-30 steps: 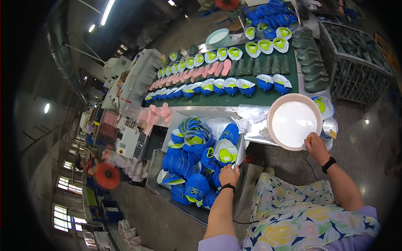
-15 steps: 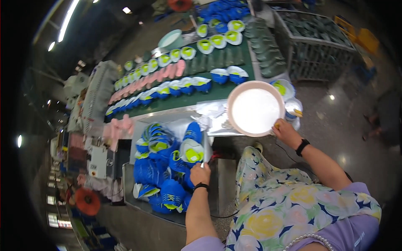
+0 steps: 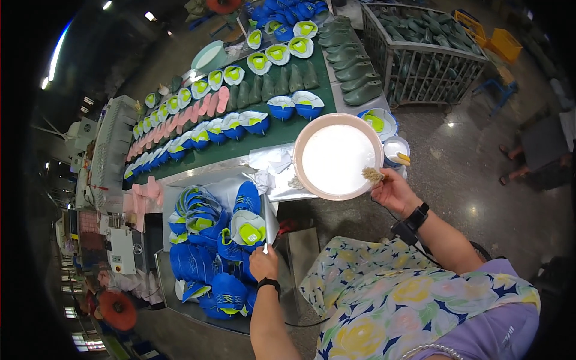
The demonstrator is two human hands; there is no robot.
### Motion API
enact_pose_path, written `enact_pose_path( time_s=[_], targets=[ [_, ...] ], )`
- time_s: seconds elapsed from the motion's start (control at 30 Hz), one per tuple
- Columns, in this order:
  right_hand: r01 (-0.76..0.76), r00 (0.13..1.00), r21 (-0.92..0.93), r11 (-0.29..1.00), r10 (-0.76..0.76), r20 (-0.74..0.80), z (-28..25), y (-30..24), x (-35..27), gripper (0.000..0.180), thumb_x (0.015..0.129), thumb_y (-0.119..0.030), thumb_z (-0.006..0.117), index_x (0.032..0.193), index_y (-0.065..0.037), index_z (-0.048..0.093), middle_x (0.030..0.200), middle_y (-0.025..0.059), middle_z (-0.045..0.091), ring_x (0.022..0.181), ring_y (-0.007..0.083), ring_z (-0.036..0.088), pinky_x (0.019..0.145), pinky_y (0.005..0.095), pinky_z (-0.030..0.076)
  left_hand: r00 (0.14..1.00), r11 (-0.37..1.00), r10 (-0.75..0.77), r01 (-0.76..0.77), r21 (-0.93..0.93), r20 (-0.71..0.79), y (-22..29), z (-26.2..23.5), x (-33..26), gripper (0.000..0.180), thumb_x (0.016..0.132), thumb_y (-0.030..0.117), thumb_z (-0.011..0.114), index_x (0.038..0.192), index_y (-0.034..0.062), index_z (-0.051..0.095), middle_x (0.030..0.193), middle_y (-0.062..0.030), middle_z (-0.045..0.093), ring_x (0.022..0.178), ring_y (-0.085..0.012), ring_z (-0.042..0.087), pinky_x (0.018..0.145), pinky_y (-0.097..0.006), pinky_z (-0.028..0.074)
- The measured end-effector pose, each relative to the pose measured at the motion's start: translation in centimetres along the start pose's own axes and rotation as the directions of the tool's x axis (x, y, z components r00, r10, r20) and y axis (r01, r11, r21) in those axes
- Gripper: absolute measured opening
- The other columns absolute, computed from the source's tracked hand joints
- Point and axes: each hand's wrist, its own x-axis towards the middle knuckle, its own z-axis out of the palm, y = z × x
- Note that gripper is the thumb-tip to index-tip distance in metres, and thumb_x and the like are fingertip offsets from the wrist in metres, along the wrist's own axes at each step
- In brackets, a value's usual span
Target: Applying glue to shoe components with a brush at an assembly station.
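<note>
My left hand (image 3: pixel 264 264) is closed, pinching the edge of a blue shoe upper (image 3: pixel 249 225) with a white and lime-green lining. That upper lies on the right side of a metal bin (image 3: pixel 174 195) heaped with more blue uppers (image 3: pixel 195 261). In my right hand (image 3: pixel 395 191) is a brush (image 3: pixel 373 175) with pale bristles, which point left over the rim of a beige basin (image 3: pixel 305 174). White liquid (image 3: pixel 339 157) fills much of the basin.
Beyond the bin, a green-topped table (image 3: pixel 276 137) carries rows of uppers, pink insoles (image 3: pixel 223 99) and dark green shoe lasts (image 3: pixel 255 90). A white cup (image 3: pixel 396 147) stands beside the basin. A metal cage (image 3: pixel 432 51) of lasts is at the far right.
The brush bristles now show above the basin's rim; earlier they were not visible. The whole scene has shifted left in the view. My left hand stays at the shoe upper.
</note>
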Motion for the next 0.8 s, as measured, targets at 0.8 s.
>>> enact_pose_path(
  time_s=[0.8],
  targets=[
    [-0.249, 0.96, 0.429, 0.868, 0.163, 0.228, 8.0, 11.8, -3.5, 0.03, 0.102, -0.034, 0.058, 0.101, -0.004, 0.055, 0.088, 0.0014, 0.055, 0.074, 0.0082, 0.055, 0.063, 0.0224, 0.049, 0.993, 0.991, 0.061, -0.072, -0.113, -0.101, -1.2, 0.4, 0.0, 0.037, 0.087, 0.036, 0.067, 0.1, 0.002, 0.071, 0.093, -0.019, 0.07, 0.088, -0.0371, 0.067, 0.076, -0.046, 0.055]
  ],
)
